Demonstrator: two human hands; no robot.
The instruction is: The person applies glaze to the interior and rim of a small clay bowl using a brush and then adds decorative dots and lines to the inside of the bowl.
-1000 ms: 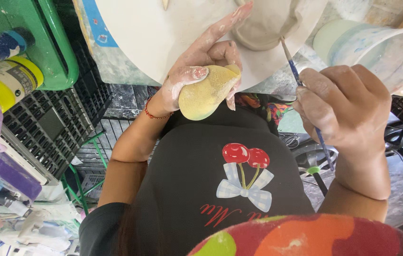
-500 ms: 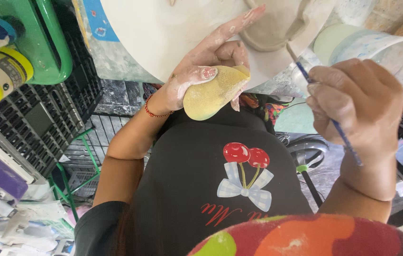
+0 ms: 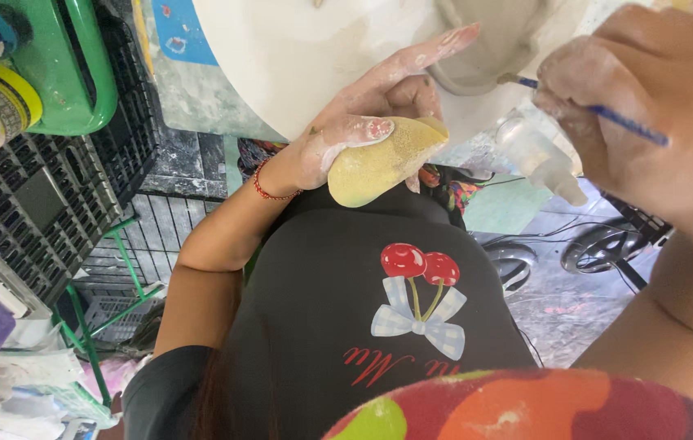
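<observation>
Sponge (image 3: 381,163), yellow and folded over, sits right in the middle of the head view, and it is our landmark. The left hand (image 3: 363,122) is clamped around it, thumb pressed across its upper face, palm and curled fingers behind; the index finger points straight up and to the right, resting against the big white ceramic piece (image 3: 314,57) that fills the top of the picture above the sponge. That hand is smeared with pale dried slip, and a thin red bracelet (image 3: 269,189) rings the wrist just left of the sponge.

Over to the right of the sponge, well apart from it, the right hand (image 3: 648,122) is clenched on a slim blue-handled brush (image 3: 607,114) (pinched between thumb and fingers, the way one holds a pen). The brush's tip points left, towards the white piece's lower edge up and right of the sponge. Just beneath the brush, a small clear plastic bottle (image 3: 538,159) tilts; whether the right hand holds it too, I cannot tell.

Below the sponge, a black shirt with a cherry print (image 3: 420,301). Far left of the sponge, a black plastic crate (image 3: 45,212) and a green basket (image 3: 77,73) above it.
</observation>
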